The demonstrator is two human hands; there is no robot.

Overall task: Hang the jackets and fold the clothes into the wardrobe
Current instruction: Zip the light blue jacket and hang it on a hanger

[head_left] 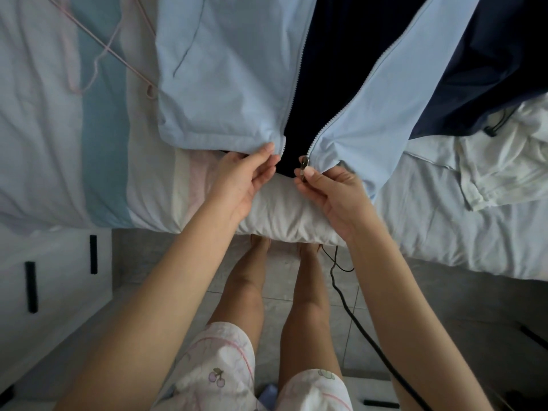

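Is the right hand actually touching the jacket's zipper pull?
Touching. The head view shows the right hand pinching the metal zipper pull between thumb and finger, at the bottom front edge of the light blue jacket.

Both your bare arms reach forward and angle in toward each other. Your left hand [246, 179] is turned palm inward, thumb on top and fingers curled beneath, and it pinches the bottom corner of one front edge of the jacket [231, 69]. Your right hand [332, 197] is just beside it, not touching, with its palm facing the left hand. Its thumb and forefinger pinch the zipper pull [304, 167] at the other front edge, and the other fingers are curled under. Both wrists are nearly straight. Your bare legs stand below, between the forearms.
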